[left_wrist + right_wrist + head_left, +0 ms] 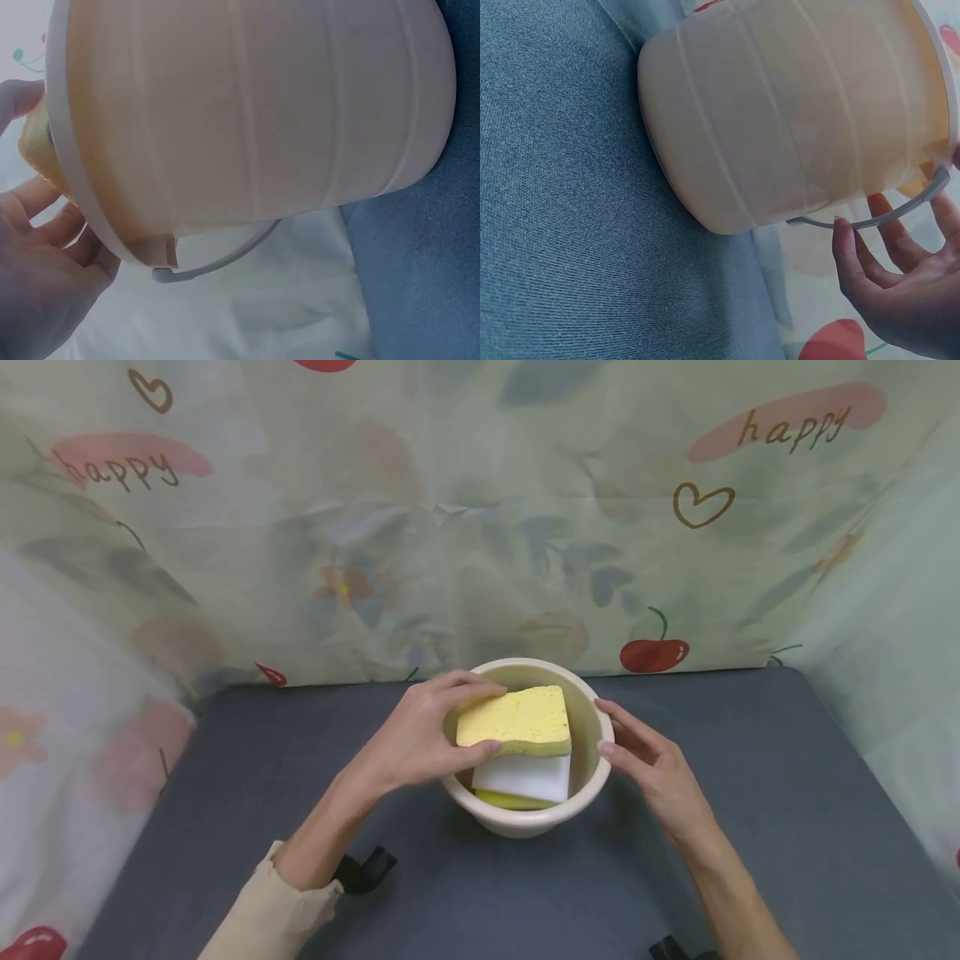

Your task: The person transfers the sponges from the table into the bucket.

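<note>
A cream bucket (517,821) stands upright on the dark table. My left hand (427,727) grips a yellow sponge (517,718) at the bucket's mouth, thumb on the near side and fingers on the far side. Beneath the sponge, inside the bucket, lie a white block (525,777) and a yellow-green piece (513,800), both partly covered. On the right, my right hand (660,768) holds the bucket's rim with thumb and fingertips. Its other fingers hang by the grey handle (885,216) in the right wrist view.
A dark blue-grey cloth covers the table (757,793). Close behind the bucket hangs a printed curtain (465,527), which also encloses both sides. Black straps (367,870) sit at the wrists.
</note>
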